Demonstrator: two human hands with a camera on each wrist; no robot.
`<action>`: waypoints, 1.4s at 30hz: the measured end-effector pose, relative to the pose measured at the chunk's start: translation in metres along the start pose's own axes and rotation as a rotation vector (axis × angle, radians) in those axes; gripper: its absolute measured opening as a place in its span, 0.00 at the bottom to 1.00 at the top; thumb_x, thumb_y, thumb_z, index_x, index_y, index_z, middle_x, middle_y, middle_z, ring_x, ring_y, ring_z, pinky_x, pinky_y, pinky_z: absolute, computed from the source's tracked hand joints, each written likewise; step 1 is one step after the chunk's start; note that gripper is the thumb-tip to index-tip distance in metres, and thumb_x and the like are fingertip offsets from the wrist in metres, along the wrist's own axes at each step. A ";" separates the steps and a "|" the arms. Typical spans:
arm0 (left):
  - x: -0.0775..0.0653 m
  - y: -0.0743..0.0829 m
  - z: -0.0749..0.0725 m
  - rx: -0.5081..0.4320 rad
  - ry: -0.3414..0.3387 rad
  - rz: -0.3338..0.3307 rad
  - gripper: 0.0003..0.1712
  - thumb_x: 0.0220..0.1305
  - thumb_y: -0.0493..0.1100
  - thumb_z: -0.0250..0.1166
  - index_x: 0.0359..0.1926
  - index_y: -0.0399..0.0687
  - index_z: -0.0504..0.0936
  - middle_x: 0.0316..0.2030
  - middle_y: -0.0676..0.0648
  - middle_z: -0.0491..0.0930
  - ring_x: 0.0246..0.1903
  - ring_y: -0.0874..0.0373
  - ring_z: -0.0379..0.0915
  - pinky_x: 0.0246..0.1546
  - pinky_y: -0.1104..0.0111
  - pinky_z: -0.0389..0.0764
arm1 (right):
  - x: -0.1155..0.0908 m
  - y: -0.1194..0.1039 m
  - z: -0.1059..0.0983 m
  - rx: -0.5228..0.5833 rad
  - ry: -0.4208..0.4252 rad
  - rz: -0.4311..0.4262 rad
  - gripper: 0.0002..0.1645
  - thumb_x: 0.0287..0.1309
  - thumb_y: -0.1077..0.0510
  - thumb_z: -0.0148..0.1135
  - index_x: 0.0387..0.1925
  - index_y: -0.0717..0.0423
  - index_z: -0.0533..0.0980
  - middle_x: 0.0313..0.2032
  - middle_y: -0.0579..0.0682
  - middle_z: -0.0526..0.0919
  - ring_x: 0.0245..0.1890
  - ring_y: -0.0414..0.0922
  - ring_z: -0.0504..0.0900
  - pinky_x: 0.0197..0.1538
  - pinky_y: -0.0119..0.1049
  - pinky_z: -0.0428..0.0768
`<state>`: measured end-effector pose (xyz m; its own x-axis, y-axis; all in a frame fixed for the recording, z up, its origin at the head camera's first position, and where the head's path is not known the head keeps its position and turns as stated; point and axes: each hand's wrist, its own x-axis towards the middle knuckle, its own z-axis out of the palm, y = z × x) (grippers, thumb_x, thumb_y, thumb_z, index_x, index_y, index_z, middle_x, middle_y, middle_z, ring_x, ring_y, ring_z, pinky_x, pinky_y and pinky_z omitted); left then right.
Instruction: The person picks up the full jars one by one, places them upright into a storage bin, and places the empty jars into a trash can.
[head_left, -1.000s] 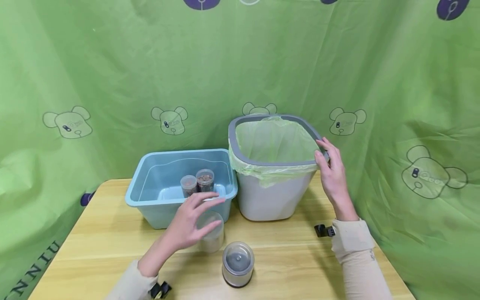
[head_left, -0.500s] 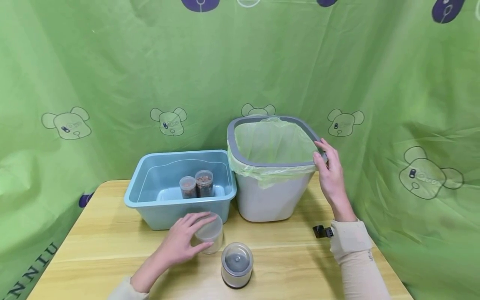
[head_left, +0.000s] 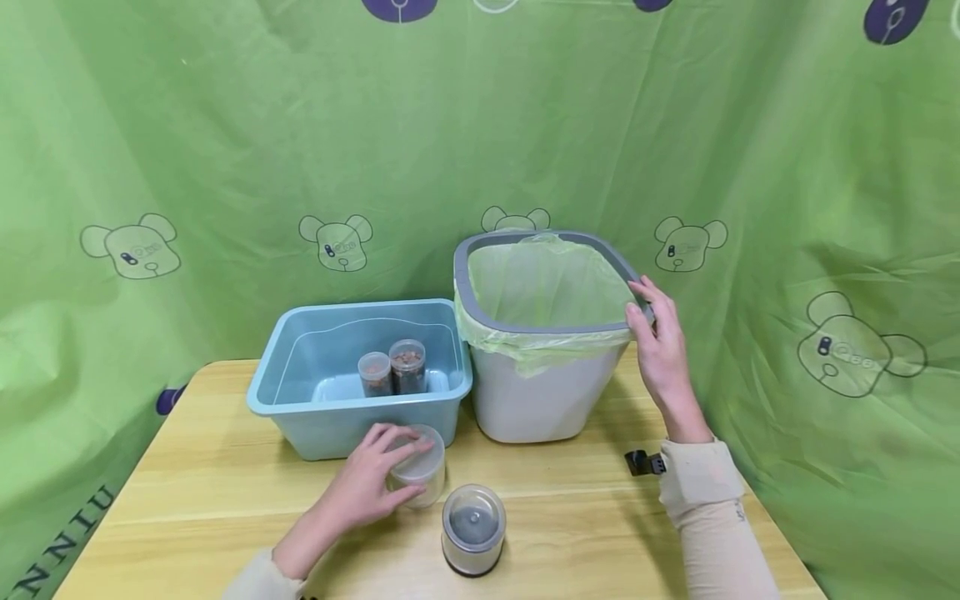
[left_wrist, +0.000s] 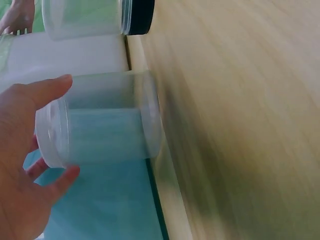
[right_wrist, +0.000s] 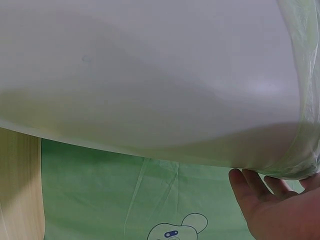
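A clear, lidded plastic jar point(head_left: 429, 475) stands on the table against the front of the blue tub. My left hand point(head_left: 367, 479) holds it around the lid end from the left; the left wrist view shows the thumb and fingers on opposite sides of the jar point(left_wrist: 105, 125). At the right, my right hand point(head_left: 663, 350) grips the grey rim of a trash bin point(head_left: 543, 400), thumb on the near side. A light green bag lines the bin and folds over its rim. In the right wrist view the fingers touch the bin's underside edge near the bag.
The blue tub point(head_left: 322, 408) holds two small clear jars with brownish contents, the left jar point(head_left: 375, 375) and the right jar point(head_left: 408, 367). A clear jar with a dark base point(head_left: 474, 533) stands nearer me on the wooden table point(head_left: 187, 483). A green curtain point(head_left: 420, 125) hangs behind.
My left hand has come down from above the tub's front edge onto the clear jar, its fingers now bent closer around the lid. The right hand stays on the bin rim.
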<state>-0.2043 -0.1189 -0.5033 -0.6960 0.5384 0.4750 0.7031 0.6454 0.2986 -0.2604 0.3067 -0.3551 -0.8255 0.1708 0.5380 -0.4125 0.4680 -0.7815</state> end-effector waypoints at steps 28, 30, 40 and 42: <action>0.019 0.034 -0.069 -0.175 0.229 0.155 0.26 0.57 0.55 0.77 0.57 0.59 0.87 0.57 0.51 0.82 0.59 0.53 0.74 0.61 0.54 0.79 | -0.002 0.002 0.002 0.000 0.006 0.000 0.29 0.77 0.52 0.51 0.73 0.59 0.68 0.79 0.55 0.59 0.79 0.60 0.57 0.79 0.66 0.54; 0.027 0.036 -0.080 -0.184 0.260 0.176 0.26 0.58 0.56 0.76 0.57 0.58 0.87 0.57 0.50 0.82 0.60 0.51 0.74 0.63 0.53 0.77 | -0.002 0.003 0.002 0.004 0.005 -0.001 0.29 0.77 0.51 0.51 0.73 0.58 0.68 0.80 0.55 0.59 0.79 0.60 0.57 0.78 0.66 0.55; 0.078 0.047 -0.132 -0.263 0.441 0.285 0.27 0.66 0.64 0.68 0.56 0.51 0.88 0.58 0.44 0.82 0.61 0.48 0.72 0.64 0.65 0.76 | 0.000 0.003 0.003 0.005 0.013 -0.010 0.29 0.77 0.52 0.51 0.73 0.58 0.68 0.79 0.55 0.59 0.78 0.60 0.58 0.79 0.65 0.54; 0.090 0.049 -0.139 -0.283 0.479 0.305 0.28 0.66 0.64 0.68 0.55 0.49 0.88 0.57 0.43 0.82 0.61 0.47 0.72 0.63 0.67 0.76 | 0.001 0.003 0.002 0.009 0.015 -0.010 0.29 0.77 0.52 0.51 0.73 0.58 0.68 0.79 0.55 0.60 0.78 0.60 0.58 0.79 0.64 0.54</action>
<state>-0.2126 -0.1142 -0.3308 -0.3615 0.3311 0.8716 0.9166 0.2976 0.2670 -0.2631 0.3060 -0.3574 -0.8154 0.1793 0.5505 -0.4243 0.4619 -0.7789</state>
